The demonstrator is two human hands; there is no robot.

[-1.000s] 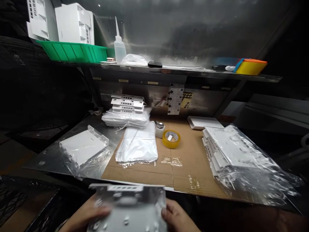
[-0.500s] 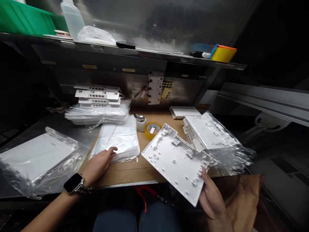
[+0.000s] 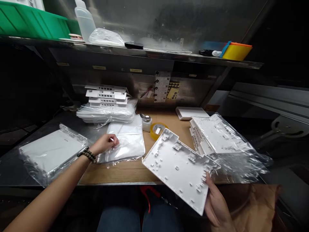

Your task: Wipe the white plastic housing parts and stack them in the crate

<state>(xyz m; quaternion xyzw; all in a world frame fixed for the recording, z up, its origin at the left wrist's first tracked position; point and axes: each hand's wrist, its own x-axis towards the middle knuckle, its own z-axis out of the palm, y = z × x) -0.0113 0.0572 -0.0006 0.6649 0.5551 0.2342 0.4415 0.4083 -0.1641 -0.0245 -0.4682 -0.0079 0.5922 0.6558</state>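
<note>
My right hand [image 3: 217,206] holds a white plastic housing panel [image 3: 180,167] by its near right corner, ribbed inner side up, tilted over the front edge of the bench. My left hand [image 3: 105,144] reaches forward and pinches the left edge of the pile of clear plastic bags [image 3: 127,140] lying on the cardboard mat [image 3: 125,170]. A beaded bracelet sits on that wrist.
A bagged stack of white panels [image 3: 217,138] lies right, a bagged white part [image 3: 51,151] left, more panels [image 3: 107,96] stacked at the back. A yellow tape roll [image 3: 158,129] and small dispenser [image 3: 146,122] stand mid-bench. The shelf above carries a green bin [image 3: 31,22] and squeeze bottle [image 3: 84,21].
A second ago both hands held the panel low in front of me. Now only the right holds it, and the left has moved onto the bag pile and closed its fingers on the edge.
</note>
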